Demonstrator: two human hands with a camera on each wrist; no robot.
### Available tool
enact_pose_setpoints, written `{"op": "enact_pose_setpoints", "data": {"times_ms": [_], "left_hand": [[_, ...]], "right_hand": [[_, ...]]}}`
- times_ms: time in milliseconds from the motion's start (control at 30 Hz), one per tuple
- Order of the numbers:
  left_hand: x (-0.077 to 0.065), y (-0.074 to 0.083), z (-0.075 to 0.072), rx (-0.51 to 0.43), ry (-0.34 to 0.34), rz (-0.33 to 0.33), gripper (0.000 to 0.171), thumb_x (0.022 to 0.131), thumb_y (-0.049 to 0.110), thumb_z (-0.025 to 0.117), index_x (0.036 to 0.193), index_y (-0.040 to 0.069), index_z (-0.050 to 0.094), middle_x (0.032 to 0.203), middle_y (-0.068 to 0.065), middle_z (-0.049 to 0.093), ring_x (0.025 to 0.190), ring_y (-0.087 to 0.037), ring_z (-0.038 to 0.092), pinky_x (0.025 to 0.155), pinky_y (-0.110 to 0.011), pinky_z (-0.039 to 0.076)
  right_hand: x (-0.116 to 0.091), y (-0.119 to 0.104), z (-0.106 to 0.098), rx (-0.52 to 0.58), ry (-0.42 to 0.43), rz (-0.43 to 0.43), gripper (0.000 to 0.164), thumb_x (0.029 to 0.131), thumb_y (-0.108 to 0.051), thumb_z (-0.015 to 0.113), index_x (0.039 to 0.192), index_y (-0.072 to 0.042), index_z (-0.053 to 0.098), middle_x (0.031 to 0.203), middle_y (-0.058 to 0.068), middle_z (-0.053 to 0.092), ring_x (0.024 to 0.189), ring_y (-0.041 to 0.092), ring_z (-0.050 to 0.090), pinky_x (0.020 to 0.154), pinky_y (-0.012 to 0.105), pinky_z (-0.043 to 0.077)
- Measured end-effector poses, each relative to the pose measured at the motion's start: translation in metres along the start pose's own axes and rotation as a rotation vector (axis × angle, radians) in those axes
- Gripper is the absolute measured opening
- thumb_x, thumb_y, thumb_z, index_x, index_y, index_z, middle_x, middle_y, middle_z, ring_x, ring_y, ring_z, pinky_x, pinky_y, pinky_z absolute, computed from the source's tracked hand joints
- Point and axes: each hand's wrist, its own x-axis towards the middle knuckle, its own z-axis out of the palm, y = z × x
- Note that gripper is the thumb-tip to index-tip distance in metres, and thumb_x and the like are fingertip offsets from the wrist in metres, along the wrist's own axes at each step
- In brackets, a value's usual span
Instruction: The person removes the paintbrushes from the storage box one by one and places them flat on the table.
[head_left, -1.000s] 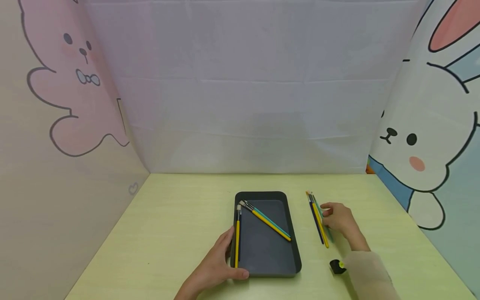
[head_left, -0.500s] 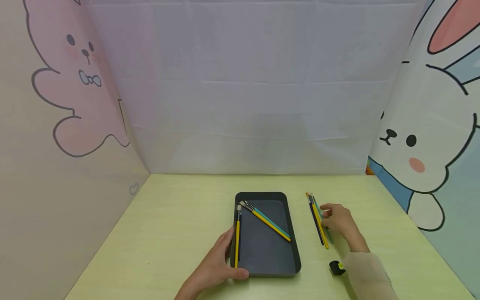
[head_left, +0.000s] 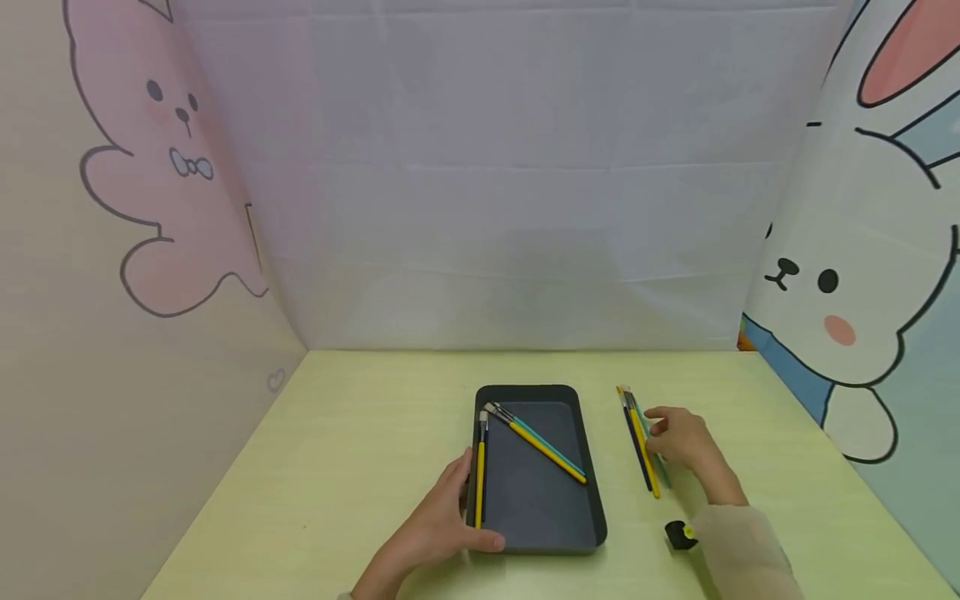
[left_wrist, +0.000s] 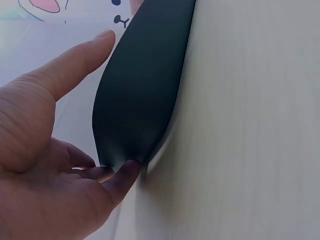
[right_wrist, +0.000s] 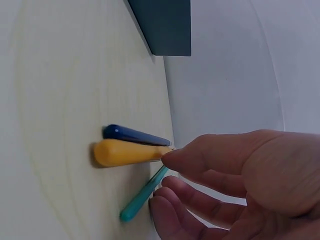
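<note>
A dark grey tray holds several paintbrushes. A yellow brush and a dark one lie along its left wall; a yellow brush and a teal brush lie diagonally. My left hand holds the tray's near left corner, thumb at the front and fingers at the left side. Right of the tray, my right hand is at three brushes on the table: dark blue, yellow and teal. Its thumb reaches the yellow handle's side; thumb and fingers stand apart around the teal one.
A small black object with a yellow-green spot sits at the right sleeve. The pale yellow table ends at a white backdrop. Side walls carry a pink bear drawing at left and a white rabbit drawing at right.
The head view has swung slightly left, so everything sits a little further right in it. Both hands, the tray and the brushes look unmoved relative to one another.
</note>
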Motion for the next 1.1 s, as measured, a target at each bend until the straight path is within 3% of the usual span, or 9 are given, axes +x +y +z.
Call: {"op": "enact_pose_setpoints", "data": {"times_ms": [200, 433, 600, 867, 1100], "left_hand": [[0.005, -0.003, 0.0, 0.015, -0.001, -0.007, 0.141, 0.072, 0.042, 0.1, 0.171, 0.005, 0.007, 0.173, -0.02, 0.019, 0.157, -0.039, 0.027, 0.122, -0.062, 0.031], [0.005, -0.003, 0.001, 0.004, 0.001, -0.001, 0.141, 0.072, 0.043, 0.1, 0.172, 0.006, 0.007, 0.173, -0.019, 0.02, 0.157, -0.038, 0.027, 0.122, -0.063, 0.031], [0.006, -0.002, 0.0, 0.008, 0.004, -0.001, 0.14, 0.072, 0.043, 0.1, 0.172, 0.007, 0.008, 0.173, -0.019, 0.02, 0.157, -0.039, 0.027, 0.122, -0.063, 0.031], [0.005, -0.002, 0.0, 0.001, 0.01, 0.011, 0.14, 0.072, 0.042, 0.1, 0.172, 0.007, 0.009, 0.172, -0.02, 0.022, 0.156, -0.038, 0.029, 0.122, -0.062, 0.032], [0.003, -0.002, 0.001, -0.002, 0.011, 0.018, 0.14, 0.071, 0.041, 0.1, 0.172, 0.009, 0.009, 0.171, -0.019, 0.024, 0.153, -0.036, 0.034, 0.12, -0.059, 0.035]], "right_hand": [[-0.001, -0.007, -0.002, -0.056, 0.015, -0.059, 0.062, 0.083, -0.002, 0.07, 0.142, 0.011, 0.058, 0.116, 0.028, 0.071, 0.088, 0.033, 0.068, 0.07, 0.042, 0.055], [-0.006, -0.027, -0.004, -0.107, 0.096, -0.31, 0.054, 0.088, 0.001, 0.074, 0.14, 0.01, 0.062, 0.116, 0.029, 0.069, 0.099, 0.044, 0.069, 0.08, 0.054, 0.061], [-0.001, -0.053, -0.003, -0.115, 0.099, -0.429, 0.047, 0.092, 0.001, 0.074, 0.138, 0.007, 0.065, 0.115, 0.023, 0.069, 0.097, 0.039, 0.068, 0.08, 0.051, 0.059], [0.017, -0.097, 0.001, -0.09, -0.076, -0.516, 0.047, 0.093, 0.0, 0.075, 0.139, 0.004, 0.065, 0.121, 0.025, 0.069, 0.1, 0.039, 0.071, 0.083, 0.047, 0.062], [0.032, -0.118, 0.018, -0.105, -0.255, -0.577, 0.045, 0.092, 0.002, 0.073, 0.136, 0.006, 0.066, 0.118, 0.024, 0.071, 0.096, 0.031, 0.073, 0.08, 0.039, 0.062]]}}
